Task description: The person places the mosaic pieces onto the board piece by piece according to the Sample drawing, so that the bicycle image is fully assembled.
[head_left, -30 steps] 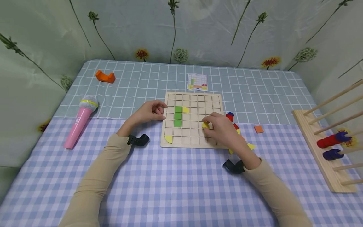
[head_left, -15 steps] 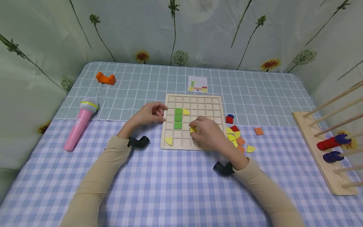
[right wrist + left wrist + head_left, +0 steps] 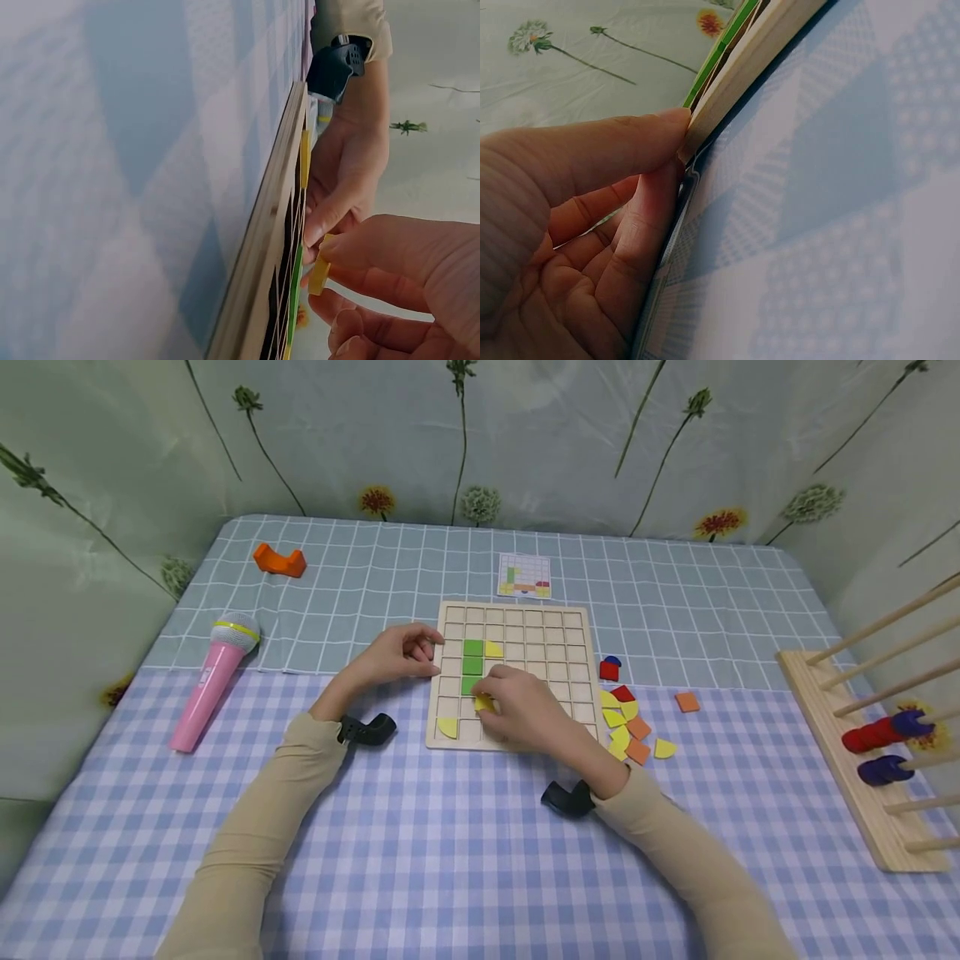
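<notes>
A wooden grid board (image 3: 555,652) lies flat on the table. My right hand (image 3: 525,706) is over its lower left part and pinches a yellow quarter-circle tile (image 3: 483,702) between thumb and finger. In the right wrist view this yellow tile (image 3: 321,268) is tilted, just off the board's surface. With thumb and fingers, my left hand (image 3: 393,653) holds the board's left edge; the left wrist view puts the thumb (image 3: 656,135) against that wooden side. Green square tiles (image 3: 472,666) form a column in the grid. One yellow quarter-circle (image 3: 493,649) sits beside the top one, another yellow quarter-circle (image 3: 447,727) at lower left.
Several loose yellow, orange and red tiles (image 3: 621,718) lie right of the board, with a lone orange square (image 3: 686,702) farther out. Behind the board is a pattern card (image 3: 523,576). A pink microphone (image 3: 210,685), an orange stand (image 3: 279,561) and a wooden bead rack (image 3: 862,768) surround this area.
My right hand has carried the yellow quarter-circle leftward across the board, towards the green column, uncovering the loose tiles on the right. The left hand stays at the board's edge.
</notes>
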A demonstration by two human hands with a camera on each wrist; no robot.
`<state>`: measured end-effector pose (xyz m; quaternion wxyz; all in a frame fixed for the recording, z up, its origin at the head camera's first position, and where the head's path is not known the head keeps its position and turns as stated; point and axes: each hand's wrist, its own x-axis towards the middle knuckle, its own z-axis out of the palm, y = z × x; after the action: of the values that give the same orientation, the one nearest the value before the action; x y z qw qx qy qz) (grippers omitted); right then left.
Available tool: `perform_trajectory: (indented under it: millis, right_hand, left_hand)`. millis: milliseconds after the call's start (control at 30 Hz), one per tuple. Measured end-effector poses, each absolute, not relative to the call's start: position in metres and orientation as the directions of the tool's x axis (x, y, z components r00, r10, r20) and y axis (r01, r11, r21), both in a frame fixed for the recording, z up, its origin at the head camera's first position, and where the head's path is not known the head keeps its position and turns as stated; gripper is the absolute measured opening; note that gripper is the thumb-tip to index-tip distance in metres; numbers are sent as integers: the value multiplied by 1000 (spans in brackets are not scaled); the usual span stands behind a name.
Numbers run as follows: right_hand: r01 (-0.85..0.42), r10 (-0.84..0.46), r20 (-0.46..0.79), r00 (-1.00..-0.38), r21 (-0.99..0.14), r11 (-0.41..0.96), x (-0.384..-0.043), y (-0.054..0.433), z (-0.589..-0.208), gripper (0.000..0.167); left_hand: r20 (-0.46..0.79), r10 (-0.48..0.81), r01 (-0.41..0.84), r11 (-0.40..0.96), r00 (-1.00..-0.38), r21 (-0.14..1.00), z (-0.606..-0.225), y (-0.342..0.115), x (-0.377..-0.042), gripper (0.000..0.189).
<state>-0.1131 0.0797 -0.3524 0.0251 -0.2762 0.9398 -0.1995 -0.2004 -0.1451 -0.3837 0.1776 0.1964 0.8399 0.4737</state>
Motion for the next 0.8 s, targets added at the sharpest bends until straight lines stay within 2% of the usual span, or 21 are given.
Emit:
perform_trajectory:
  millis: [433, 800]
  right_hand:
    - [-550, -572, 56, -818, -365, 751, -117, 71, -359, 20]
    - [-556, -575, 80, -814, -391, 733, -118, 69, -363, 19]
  left_hand:
    - [-114, 502, 159, 469, -858, 869, -382, -144, -202, 46]
    - [-121, 500, 152, 472, -858, 868, -384, -144, -203, 46]
